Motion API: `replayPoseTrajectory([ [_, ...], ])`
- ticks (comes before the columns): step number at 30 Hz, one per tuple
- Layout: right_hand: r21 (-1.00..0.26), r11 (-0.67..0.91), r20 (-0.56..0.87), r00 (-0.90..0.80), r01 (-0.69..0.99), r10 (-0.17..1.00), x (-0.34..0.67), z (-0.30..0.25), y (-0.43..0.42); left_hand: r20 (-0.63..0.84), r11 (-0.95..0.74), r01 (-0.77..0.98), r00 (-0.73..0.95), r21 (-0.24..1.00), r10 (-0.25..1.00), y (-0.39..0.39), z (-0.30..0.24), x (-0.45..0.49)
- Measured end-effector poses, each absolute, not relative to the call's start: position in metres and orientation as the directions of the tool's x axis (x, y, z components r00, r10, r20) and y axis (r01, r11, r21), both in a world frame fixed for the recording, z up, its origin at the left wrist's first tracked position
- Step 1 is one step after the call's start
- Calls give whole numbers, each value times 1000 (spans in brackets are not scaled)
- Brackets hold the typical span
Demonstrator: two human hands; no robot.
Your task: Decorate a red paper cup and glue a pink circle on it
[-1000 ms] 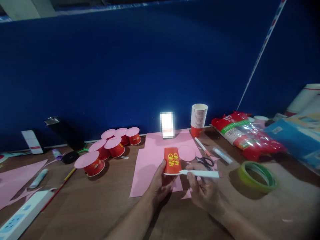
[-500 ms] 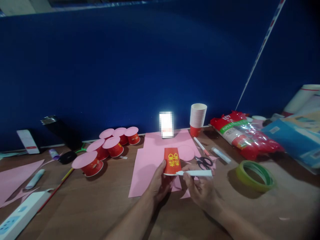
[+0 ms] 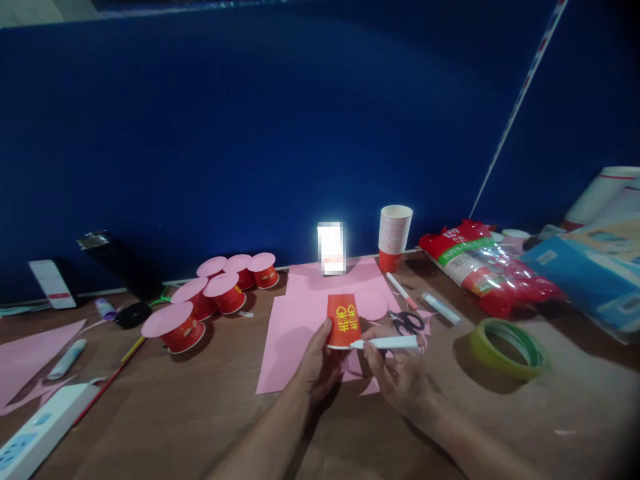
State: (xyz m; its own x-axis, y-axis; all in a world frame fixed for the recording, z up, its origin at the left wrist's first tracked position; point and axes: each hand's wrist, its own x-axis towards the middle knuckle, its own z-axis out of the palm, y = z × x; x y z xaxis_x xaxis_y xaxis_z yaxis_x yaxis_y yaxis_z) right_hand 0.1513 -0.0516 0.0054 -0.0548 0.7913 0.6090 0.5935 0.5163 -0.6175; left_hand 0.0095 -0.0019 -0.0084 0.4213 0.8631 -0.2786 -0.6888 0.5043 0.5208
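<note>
My left hand [image 3: 316, 367] is wrapped around a red paper cup [image 3: 343, 315] with yellow characters, its white edge facing me. My right hand [image 3: 397, 373] grips a white pen-shaped tube [image 3: 393, 343], whose narrow tip meets the cup's lower right edge; whether the tube is glue or ink I cannot tell. Beneath and behind the cup lie pink paper sheets [image 3: 283, 347]. A round pink paper disc [image 3: 371, 305] rests just beyond the cup. Close to my right hand are black-handled scissors [image 3: 409, 323].
On the left stand several red cups [image 3: 186, 333] topped with pink discs. A phone [image 3: 331, 248] and a stack of cups [image 3: 395, 237] are at the back. Rightward lie green tape [image 3: 510, 350] and a bag of cups [image 3: 487, 267]. A power strip [image 3: 47, 427] occupies the left front.
My right hand and the white tube have shifted slightly left along the cup's edge. The cup stays in my left hand. The whole view has moved a little.
</note>
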Motion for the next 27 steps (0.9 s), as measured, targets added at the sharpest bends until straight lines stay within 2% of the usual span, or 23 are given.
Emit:
replayPoseTrajectory([
  [4,-634,495,607,-14,594,794,151,8,-49,-266,490,-686,413,538,871,-2,-9,10],
  [12,-566,514,672,0,644,740,152,15,-48,-235,491,-676,439,549,867,-1,-8,11],
  [23,-654,484,588,-13,581,809,152,13,-50,-288,516,-698,429,496,856,-2,-9,11],
  [27,-643,479,602,7,597,798,153,13,-49,-293,529,-691,440,493,848,-2,-9,11],
])
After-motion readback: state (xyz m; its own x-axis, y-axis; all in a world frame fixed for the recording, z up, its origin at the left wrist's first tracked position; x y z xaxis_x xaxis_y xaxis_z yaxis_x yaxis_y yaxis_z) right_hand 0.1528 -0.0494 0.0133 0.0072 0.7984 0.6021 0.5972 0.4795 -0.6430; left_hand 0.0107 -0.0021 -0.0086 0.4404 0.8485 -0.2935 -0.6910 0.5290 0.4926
